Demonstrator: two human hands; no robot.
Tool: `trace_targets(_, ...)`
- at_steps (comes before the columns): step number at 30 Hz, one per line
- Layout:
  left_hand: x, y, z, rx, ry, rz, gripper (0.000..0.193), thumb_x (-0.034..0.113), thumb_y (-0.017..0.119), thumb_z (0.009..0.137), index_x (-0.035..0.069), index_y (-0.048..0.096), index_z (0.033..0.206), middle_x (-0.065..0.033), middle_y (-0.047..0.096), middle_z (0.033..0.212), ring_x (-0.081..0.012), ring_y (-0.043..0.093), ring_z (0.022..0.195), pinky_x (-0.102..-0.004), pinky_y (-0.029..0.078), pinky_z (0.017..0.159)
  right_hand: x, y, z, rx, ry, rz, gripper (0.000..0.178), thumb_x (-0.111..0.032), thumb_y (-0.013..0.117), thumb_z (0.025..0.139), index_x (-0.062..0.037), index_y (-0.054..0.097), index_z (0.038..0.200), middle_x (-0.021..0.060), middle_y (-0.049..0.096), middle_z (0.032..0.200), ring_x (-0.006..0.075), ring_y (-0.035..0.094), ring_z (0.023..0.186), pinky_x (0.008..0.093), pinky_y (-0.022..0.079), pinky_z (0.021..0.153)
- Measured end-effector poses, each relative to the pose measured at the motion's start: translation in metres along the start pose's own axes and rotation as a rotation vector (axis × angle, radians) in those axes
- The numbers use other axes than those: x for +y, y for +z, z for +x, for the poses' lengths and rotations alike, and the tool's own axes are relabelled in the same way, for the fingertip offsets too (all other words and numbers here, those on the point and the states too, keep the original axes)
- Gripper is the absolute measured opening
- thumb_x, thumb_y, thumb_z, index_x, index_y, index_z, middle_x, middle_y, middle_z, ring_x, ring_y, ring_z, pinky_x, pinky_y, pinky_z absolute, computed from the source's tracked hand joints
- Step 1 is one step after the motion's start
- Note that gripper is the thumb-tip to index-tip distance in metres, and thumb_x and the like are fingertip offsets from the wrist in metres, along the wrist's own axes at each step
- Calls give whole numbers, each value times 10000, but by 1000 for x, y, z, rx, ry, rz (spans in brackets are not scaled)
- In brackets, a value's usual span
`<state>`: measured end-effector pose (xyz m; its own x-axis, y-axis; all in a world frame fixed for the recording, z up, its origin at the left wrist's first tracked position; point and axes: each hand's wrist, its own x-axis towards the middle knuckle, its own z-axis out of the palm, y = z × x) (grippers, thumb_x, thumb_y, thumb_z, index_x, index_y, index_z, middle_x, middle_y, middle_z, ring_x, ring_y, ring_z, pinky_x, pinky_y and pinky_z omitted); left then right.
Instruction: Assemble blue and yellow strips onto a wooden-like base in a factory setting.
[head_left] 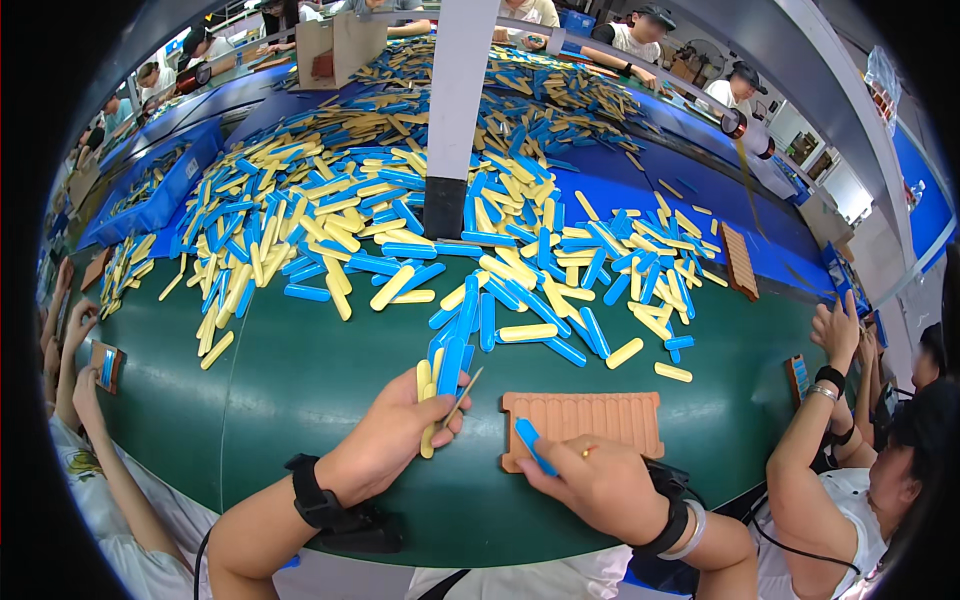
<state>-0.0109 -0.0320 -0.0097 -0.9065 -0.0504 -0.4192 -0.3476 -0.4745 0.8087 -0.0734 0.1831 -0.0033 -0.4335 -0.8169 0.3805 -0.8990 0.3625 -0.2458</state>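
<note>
My left hand (385,440) is closed around a small bunch of flat, round-ended strips, blue ones (452,370) and yellow ones (427,440); one stands edge-on by the fingertips. To its right lies a brown tray (600,405) with a row of upright, round-ended slots. My right hand (605,485) is over the tray's near side and pinches one blue strip (533,445) at the tray's left end. That strip is tilted, and I cannot tell whether it rests in a slot. The right hand hides the tray's lower middle.
A big loose heap of blue and yellow strips (340,215) covers the green table (300,400) ahead. A white post (460,90) rises amid it. Another brown tray (740,262) lies back right, a blue crate (160,190) back left. Co-workers sit on both sides and across.
</note>
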Motion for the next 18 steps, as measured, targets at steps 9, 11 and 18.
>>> trace_targets(9,1,9,-11,66,146,85,214,23,441,916,8,479,1126,-56,546,914,-71,464,659,-206,379,554,-12,8,4,-22,-171,-112,233,-248,743,721,-72,617,809,-6,492,552,131,533,493,250,416,418)
trace_targets(11,1,10,-11,55,142,86,214,28,443,918,8,478,1128,-56,546,912,-70,464,656,-203,378,552,-13,11,1,-86,-157,-141,227,-269,712,755,-79,617,837,-1,489,548,140,540,497,252,424,428)
trace_targets(18,-2,12,-13,-9,137,96,185,77,479,919,32,489,1098,-41,553,913,-73,477,680,-200,389,563,-1,1,10,-104,-59,-175,195,-239,637,811,-69,573,740,19,485,523,159,545,505,276,432,435)
